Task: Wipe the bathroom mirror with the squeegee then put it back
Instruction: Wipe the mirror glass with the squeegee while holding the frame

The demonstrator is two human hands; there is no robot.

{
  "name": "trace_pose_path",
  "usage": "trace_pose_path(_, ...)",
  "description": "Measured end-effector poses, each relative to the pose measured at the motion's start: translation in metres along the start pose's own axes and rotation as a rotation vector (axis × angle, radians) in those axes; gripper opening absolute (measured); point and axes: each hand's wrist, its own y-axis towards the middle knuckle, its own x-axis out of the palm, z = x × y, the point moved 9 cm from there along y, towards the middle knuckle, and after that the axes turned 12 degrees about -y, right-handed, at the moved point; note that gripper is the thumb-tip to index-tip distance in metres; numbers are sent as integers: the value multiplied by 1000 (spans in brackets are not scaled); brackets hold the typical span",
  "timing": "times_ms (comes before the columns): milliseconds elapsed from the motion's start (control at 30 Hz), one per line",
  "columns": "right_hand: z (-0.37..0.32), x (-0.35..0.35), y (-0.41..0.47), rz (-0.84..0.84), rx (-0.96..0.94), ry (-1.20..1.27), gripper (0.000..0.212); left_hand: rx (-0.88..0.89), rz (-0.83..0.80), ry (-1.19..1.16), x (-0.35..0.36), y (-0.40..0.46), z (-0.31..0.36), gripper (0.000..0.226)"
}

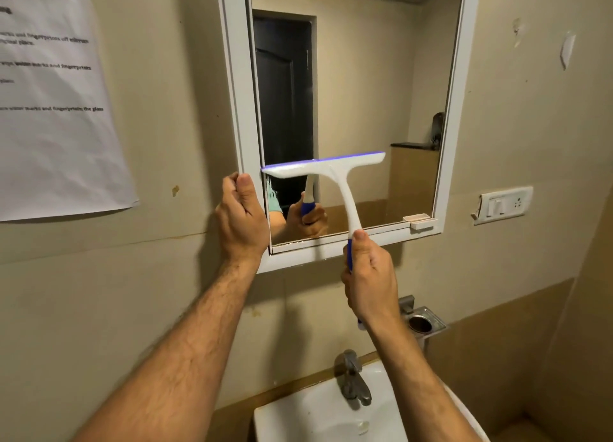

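Against mirror (365,76): right hand (370,279) fingers curled round squeegee (326,168) handle; left hand (241,214) grips frame edge

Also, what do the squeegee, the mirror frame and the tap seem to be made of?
The squeegee looks like matte white moulded plastic, with a blue strip, probably rubber, along its edge and a blue grip in the right hand. The mirror frame seems to be smooth white plastic or painted metal; I cannot tell which. The tap looks like dull grey metal with soft highlights.
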Motion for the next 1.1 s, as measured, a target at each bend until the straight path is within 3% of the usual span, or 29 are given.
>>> trace_pose_path(233,39,1,-27,-48,34,-17,50,-16,0,-7,1,0,-2,38)
trace_pose_path(533,-10,-12,6,-11,22,-2,52,-28,-7,19,0,-2,2,34)
trace_pose_path(933,59,1,-50,-74,112,-46,60,-27,-4,24,0,-1,-6,37)
trace_pose_path(1100,17,-17,-22,4,61,-26,54,-30,-16,18,0,0,-3,35)
